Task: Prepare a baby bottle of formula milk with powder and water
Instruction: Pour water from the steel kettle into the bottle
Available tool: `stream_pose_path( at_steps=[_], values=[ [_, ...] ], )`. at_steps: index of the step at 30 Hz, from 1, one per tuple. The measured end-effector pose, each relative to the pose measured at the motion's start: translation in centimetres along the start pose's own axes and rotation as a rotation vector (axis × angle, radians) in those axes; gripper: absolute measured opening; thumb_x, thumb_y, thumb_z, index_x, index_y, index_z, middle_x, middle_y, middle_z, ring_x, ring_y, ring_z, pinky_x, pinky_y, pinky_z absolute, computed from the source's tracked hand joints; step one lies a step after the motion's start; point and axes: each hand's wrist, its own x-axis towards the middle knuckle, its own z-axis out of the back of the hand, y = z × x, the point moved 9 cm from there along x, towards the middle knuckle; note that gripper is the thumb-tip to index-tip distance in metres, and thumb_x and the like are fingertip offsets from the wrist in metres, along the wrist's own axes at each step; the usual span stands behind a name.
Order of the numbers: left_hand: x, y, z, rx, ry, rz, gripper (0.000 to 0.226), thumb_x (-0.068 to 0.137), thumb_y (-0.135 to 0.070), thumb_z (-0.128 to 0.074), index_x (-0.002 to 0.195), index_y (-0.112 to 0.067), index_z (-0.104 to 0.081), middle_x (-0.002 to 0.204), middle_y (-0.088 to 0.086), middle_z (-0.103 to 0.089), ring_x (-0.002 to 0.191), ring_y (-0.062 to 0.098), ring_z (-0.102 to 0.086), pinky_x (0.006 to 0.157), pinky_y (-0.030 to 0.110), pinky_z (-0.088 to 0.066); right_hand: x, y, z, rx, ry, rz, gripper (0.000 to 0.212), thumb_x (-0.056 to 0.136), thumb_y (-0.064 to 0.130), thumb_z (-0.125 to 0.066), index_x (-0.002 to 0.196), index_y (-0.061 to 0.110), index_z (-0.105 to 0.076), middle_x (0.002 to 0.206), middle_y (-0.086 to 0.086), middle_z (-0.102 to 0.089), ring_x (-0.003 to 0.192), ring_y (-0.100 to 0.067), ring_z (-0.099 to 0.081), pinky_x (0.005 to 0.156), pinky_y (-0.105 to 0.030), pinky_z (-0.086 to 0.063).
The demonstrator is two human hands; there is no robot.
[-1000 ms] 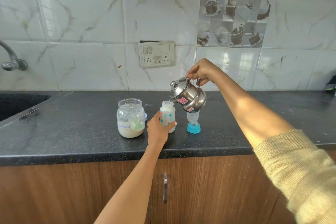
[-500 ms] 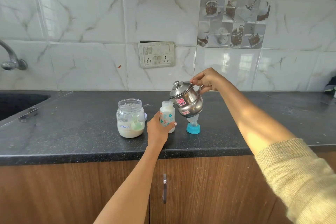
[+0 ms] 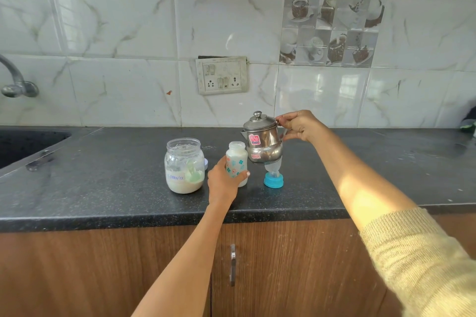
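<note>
**Kettle held upright beside the open bottle**

Our left hand (image 3: 222,183) wraps around the baby bottle (image 3: 237,163), fingers curled about its lower body, thumb tip showing at the front. The bottle stands open-mouthed on the dark worktop (image 3: 103,188), white liquid inside it. Our right hand (image 3: 298,127) grips the handle of the small steel kettle (image 3: 262,145), fingers closed around it; the kettle hangs in the air just right of the bottle, roughly upright, lid on. Below the kettle, partly hidden by it, the teat with its blue ring (image 3: 273,179) stands on the worktop near the bottle. To the left of the bottle sits the clear formula jar (image 3: 184,166), lid off, powder in its bottom and a green scoop (image 3: 193,175) inside. A sink (image 3: 23,145) lies at the far left
</note>
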Motion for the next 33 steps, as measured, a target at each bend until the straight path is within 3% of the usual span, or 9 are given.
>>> stream_pose_path(
  at_steps=[5, 8, 15, 19, 23, 29, 33],
  values=[
    [0.0, 0.1, 0.0, 0.008, 0.004, 0.022, 0.067, 0.075, -0.028, -0.075, 0.133, -0.013, -0.045, 0.134, 0.007, -0.054, 0.125, 0.023, -0.049, 0.102, 0.039, -0.042, 1.4, -0.1, 0.3, 0.103, -0.057, 0.010, 0.030, 0.089, -0.003, -0.057, 0.119, -0.008, -0.058, 0.120, -0.021, -0.062, 0.117, -0.031, -0.057, 0.090, -0.050, -0.051],
    [-0.1, 0.0, 0.0, 0.005, 0.008, 0.033, 0.067, 0.077, -0.027, -0.074, 0.134, -0.013, -0.044, 0.136, 0.007, -0.052, 0.127, 0.023, -0.048, 0.103, 0.039, -0.040, 2.5, -0.1, -0.2, 0.149, -0.065, 0.013, 0.031, 0.088, 0.000, -0.059, 0.118, -0.006, -0.060, 0.098, -0.014, -0.063, 0.101, -0.031, -0.059, 0.090, -0.050, -0.051],
    [0.0, 0.4, -0.2, -0.006, 0.030, 0.068, 0.068, 0.078, -0.027, -0.073, 0.137, -0.016, -0.041, 0.140, 0.004, -0.049, 0.130, 0.022, -0.045, 0.106, 0.039, -0.038, 5.4, -1.1, -2.9, 0.160, -0.047, 0.008, 0.027, 0.087, 0.000, -0.062, 0.113, -0.004, -0.064, 0.101, -0.013, -0.063, 0.093, -0.026, -0.059, 0.080, -0.044, -0.055],
    [0.0, 0.7, -0.2, -0.050, 0.041, 0.071, 0.068, 0.076, -0.025, -0.074, 0.136, -0.016, -0.043, 0.139, 0.003, -0.050, 0.129, 0.020, -0.046, 0.104, 0.037, -0.039, 7.8, -2.0, -4.2, 0.159, -0.047, 0.004, 0.027, 0.087, 0.003, -0.063, 0.113, -0.003, -0.064, 0.098, -0.012, -0.061, 0.069, -0.020, -0.056, 0.077, -0.040, -0.054],
    [0.2, 1.0, -0.3, -0.079, 0.044, 0.079, 0.069, 0.075, -0.024, -0.075, 0.136, -0.018, -0.043, 0.139, 0.000, -0.050, 0.129, 0.018, -0.046, 0.105, 0.035, -0.039, 10.8, -3.3, -5.3, 0.161, -0.047, -0.014, 0.025, 0.088, 0.003, -0.063, 0.112, -0.002, -0.064, 0.093, -0.009, -0.061, 0.060, -0.015, -0.049, 0.078, -0.039, -0.054],
    [0.4, 1.1, -0.4, -0.106, 0.042, 0.047, 0.066, 0.074, -0.022, -0.076, 0.133, -0.024, -0.046, 0.133, -0.006, -0.055, 0.124, 0.013, -0.049, 0.099, 0.028, -0.041, 13.7, -6.0, -6.6, 0.158, -0.043, -0.049, 0.025, 0.087, 0.004, -0.063, 0.111, -0.002, -0.065, 0.078, -0.004, -0.060, 0.059, -0.016, -0.049, 0.074, -0.036, -0.055],
    [0.5, 1.0, -0.5, -0.108, 0.045, 0.034, 0.067, 0.073, -0.022, -0.077, 0.133, -0.026, -0.046, 0.130, -0.008, -0.056, 0.117, 0.004, -0.050, 0.092, 0.020, -0.039, 14.8, -7.7, -6.9, 0.150, -0.053, -0.056, 0.030, 0.087, 0.005, -0.063, 0.116, -0.003, -0.063, 0.096, -0.013, -0.063, 0.067, -0.019, -0.054, 0.074, -0.037, -0.054]
  ],
)
